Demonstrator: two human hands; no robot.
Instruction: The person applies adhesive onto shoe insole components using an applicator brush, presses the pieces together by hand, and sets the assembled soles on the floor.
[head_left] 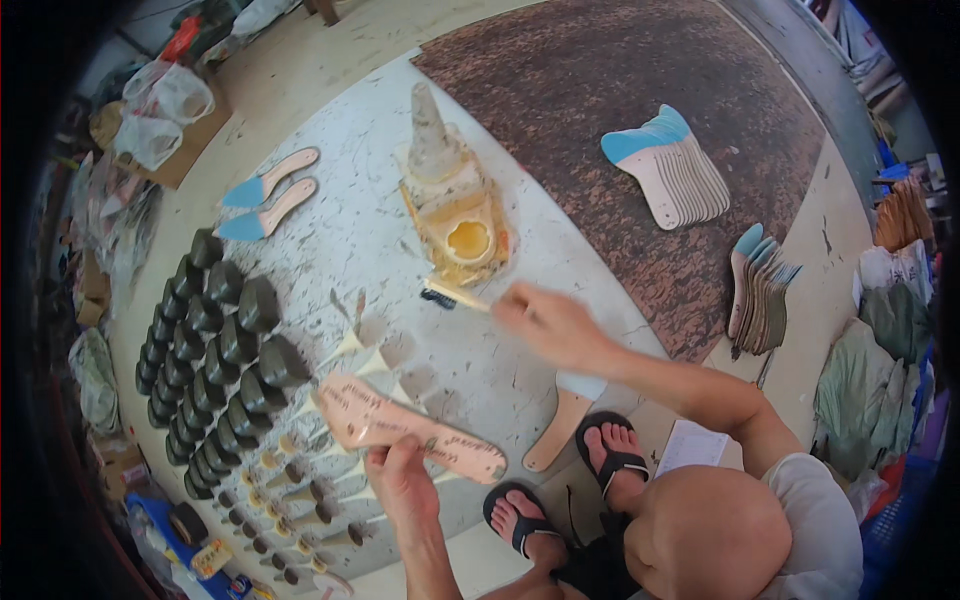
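My left hand (404, 482) grips a pinkish-tan shoe insole (385, 420) by its near edge, its marked face turned up. Dark handwriting runs across that face. My right hand (550, 325), slightly blurred, is closed round the pale handle of a small brush (455, 293) with dark bristles. The bristles are just in front of a glue-stained container (455, 215), apart from the insole. Yellow glue (469, 240) shows in the container's opening. Another insole (560, 425) with a pale end lies on the board to the right of the held one.
Rows of dark shoe heels (215, 350) stand at the left, with small cream heels (300, 500) nearer me. Two blue-tipped insoles (265, 205) lie at the far left. Stacked insoles (675, 170) rest on the brown mottled sheet (600, 80); another stack (760, 290) is at its right edge.
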